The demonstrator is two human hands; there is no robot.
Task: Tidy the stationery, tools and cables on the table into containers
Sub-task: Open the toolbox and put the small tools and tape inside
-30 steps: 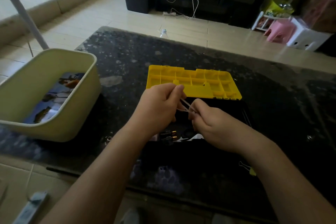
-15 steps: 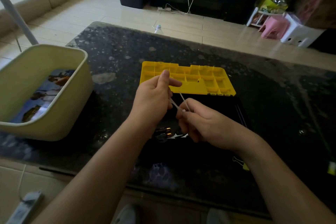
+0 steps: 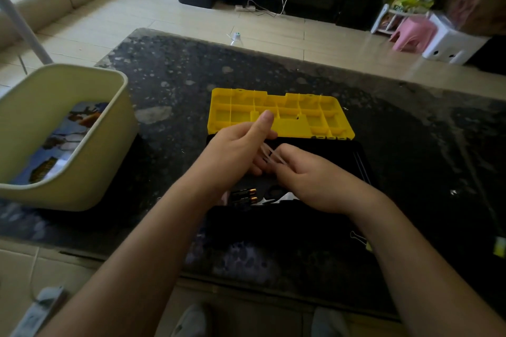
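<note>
Both hands hover over an open black toolbox [image 3: 356, 161] whose yellow lid [image 3: 315, 117] lies flat behind it. My left hand [image 3: 232, 153] and my right hand [image 3: 309, 180] each pinch thin pale strips, perhaps cable ties [image 3: 271, 156], stretched between them. Below the hands, two batteries [image 3: 245, 195] and some white pieces lie inside the box. Most of the box's inside is hidden by my hands and by shadow.
A cream bin [image 3: 90, 156] with printed cards inside stands at the left on the dark stone table [image 3: 178, 68]. A binder clip [image 3: 358, 238] lies near my right forearm. A small yellow item [image 3: 499, 246] sits at the right edge.
Both hands have stayed over the box and kept working the strips; the left thumb has lifted and the strips now cross between the fingers. The view tilted slightly.
</note>
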